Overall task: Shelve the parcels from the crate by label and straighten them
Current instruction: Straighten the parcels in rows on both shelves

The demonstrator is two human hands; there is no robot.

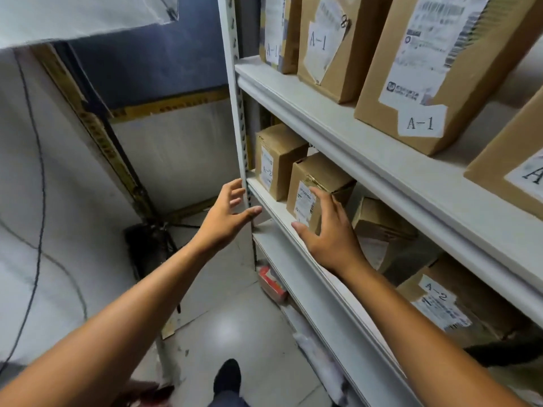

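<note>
While right hand (pixel 329 233) touches parcel (pixel 316 189), left hand (pixel 226 212) apart

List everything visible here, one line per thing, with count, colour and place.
A-1 parcels: four, brown cardboard, upper shelf.
A-2 parcels: four, brown cardboard, middle shelf.
Shelving unit: one, white, right side.
Red item: one, red and white, low under the shelves.
Cable: one, dark, along the left wall.
Floor: grey, glossy.
Shoe: one, black, bottom centre.
Left hand: open, by the shelf post.
Right hand: open, on the second A-2 parcel's front.
</note>
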